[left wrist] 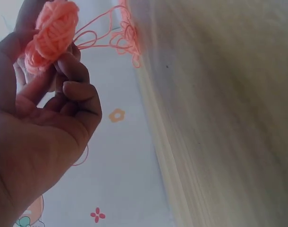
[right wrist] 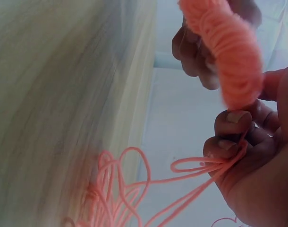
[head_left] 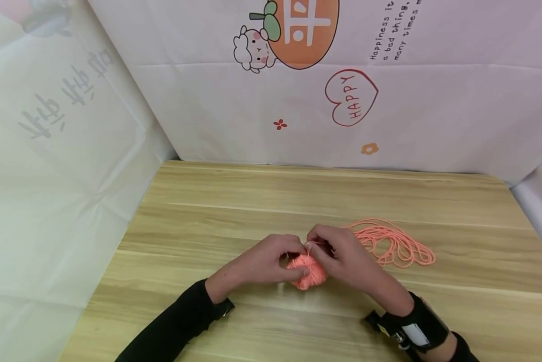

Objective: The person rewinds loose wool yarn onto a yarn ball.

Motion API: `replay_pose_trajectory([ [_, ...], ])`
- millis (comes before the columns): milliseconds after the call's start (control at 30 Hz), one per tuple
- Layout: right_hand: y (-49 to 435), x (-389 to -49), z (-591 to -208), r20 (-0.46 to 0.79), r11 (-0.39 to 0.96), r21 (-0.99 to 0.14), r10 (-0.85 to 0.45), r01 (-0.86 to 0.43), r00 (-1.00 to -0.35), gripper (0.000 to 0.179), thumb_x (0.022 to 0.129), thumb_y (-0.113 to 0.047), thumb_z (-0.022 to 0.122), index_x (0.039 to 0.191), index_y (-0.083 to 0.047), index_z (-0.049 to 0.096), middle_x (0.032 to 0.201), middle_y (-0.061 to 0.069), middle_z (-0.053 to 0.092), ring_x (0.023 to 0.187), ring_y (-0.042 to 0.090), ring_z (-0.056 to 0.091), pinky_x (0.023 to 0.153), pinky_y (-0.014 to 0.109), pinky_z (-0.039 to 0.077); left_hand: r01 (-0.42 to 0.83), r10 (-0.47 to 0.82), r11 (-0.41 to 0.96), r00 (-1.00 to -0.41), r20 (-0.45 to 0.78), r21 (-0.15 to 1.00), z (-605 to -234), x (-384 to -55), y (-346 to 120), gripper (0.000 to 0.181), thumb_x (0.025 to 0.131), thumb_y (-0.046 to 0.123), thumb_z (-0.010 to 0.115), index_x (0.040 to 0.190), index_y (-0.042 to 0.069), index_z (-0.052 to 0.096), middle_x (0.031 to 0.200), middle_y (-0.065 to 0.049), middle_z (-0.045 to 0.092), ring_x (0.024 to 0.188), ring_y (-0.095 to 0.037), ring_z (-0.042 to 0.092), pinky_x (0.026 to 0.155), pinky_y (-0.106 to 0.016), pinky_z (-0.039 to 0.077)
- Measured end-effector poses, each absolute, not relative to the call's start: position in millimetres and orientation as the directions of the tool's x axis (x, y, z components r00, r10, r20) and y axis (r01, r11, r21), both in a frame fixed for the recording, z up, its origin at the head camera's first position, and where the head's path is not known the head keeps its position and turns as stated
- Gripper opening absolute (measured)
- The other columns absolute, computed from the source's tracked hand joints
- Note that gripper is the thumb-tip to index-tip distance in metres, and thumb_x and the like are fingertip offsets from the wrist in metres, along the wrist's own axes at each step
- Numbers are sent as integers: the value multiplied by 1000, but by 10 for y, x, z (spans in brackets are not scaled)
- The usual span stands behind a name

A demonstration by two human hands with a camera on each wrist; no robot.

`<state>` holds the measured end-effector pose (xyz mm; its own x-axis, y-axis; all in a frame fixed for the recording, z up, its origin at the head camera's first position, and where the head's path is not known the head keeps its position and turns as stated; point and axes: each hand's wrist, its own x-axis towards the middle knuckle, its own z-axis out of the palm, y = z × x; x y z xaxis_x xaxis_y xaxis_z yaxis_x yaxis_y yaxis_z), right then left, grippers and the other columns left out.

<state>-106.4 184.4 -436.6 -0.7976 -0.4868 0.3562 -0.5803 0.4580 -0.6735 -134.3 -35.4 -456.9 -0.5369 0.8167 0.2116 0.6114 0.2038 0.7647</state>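
A small ball of coral-pink yarn (head_left: 313,276) is held by my left hand (head_left: 271,259), thumb on its near side and fingers behind. Close against its upper right, my right hand (head_left: 343,251) pinches a strand of the yarn between thumb and index finger. In the left wrist view the wound ball (left wrist: 56,35) sits at the fingertips, raised off the table. Loose strands (right wrist: 200,172) pass through the curled fingers of my right hand (right wrist: 257,156) in the right wrist view, and trail toward the table.
A loose pile of the same yarn (head_left: 393,244) lies on the wooden table (head_left: 235,201) just right of my right hand. White printed cloth (head_left: 216,110) hangs behind the table, with more cloth at the left. Both wrists wear black bands.
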Motion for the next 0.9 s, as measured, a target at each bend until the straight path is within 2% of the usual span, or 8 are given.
replay_pose_trajectory([
  [167, 1842, -1029, -4250, 310, 413, -753, -465, -513, -829, 12, 96, -8, 60, 89, -17, 60, 62, -9, 46, 48, 5, 36, 43, 21, 32, 592, 846, 125, -483, 226, 797, -4522, -1340, -367, 14, 92, 35, 66, 97, 22, 65, 88, 11, 53, 73, -13, 49, 60, -23, 41],
  [300, 1842, -1013, -4130, 281, 378, -798, -457, -470, -844, 12, 96, -2, 59, 89, -12, 61, 62, -5, 47, 49, 6, 35, 44, 20, 32, 539, 835, 87, -497, 234, 838, -4419, -1317, -388, 13, 90, 29, 70, 99, 21, 66, 87, 10, 54, 75, -17, 50, 62, -29, 43],
  [433, 1856, -1027, -4089, 247, 378, -820, -443, -429, -862, 14, 96, -1, 58, 89, -12, 60, 67, -2, 51, 52, 7, 36, 45, 21, 33, 455, 796, 50, -555, 239, 889, -4254, -1282, -405, 15, 88, 16, 73, 102, 16, 69, 87, 7, 61, 73, -18, 51, 61, -31, 44],
  [567, 1869, -1033, -4087, 223, 365, -846, -421, -389, -879, 16, 98, -1, 54, 91, -13, 61, 71, 1, 54, 54, 9, 39, 46, 22, 35, 381, 746, 42, -627, 225, 924, -4136, -1273, -417, 17, 86, 6, 73, 102, 8, 68, 91, 1, 65, 77, -16, 57, 65, -30, 51],
  [667, 1874, -1034, -4097, 221, 355, -854, -414, -380, -883, 17, 101, -4, 50, 93, -15, 60, 67, 3, 51, 52, 11, 40, 45, 23, 36, 331, 698, 52, -687, 203, 942, -4123, -1286, -425, 18, 86, 5, 72, 103, 5, 66, 94, -2, 65, 84, -17, 61, 70, -32, 55],
  [800, 1862, -1034, -4112, 236, 374, -835, -417, -403, -878, 17, 102, -7, 48, 94, -17, 60, 64, 1, 46, 50, 10, 37, 44, 23, 34, 244, 614, 41, -772, 168, 969, -4159, -1309, -430, 19, 87, 8, 72, 105, 3, 66, 96, -5, 66, 87, -21, 62, 72, -33, 55],
  [900, 1841, -1031, -4127, 241, 392, -819, -426, -418, -872, 17, 102, -7, 48, 93, -16, 59, 64, -2, 44, 52, 8, 36, 46, 23, 33, 192, 563, 25, -813, 145, 981, -4177, -1323, -431, 18, 88, 8, 71, 104, 3, 65, 97, -7, 65, 88, -23, 62, 73, -33, 55],
])
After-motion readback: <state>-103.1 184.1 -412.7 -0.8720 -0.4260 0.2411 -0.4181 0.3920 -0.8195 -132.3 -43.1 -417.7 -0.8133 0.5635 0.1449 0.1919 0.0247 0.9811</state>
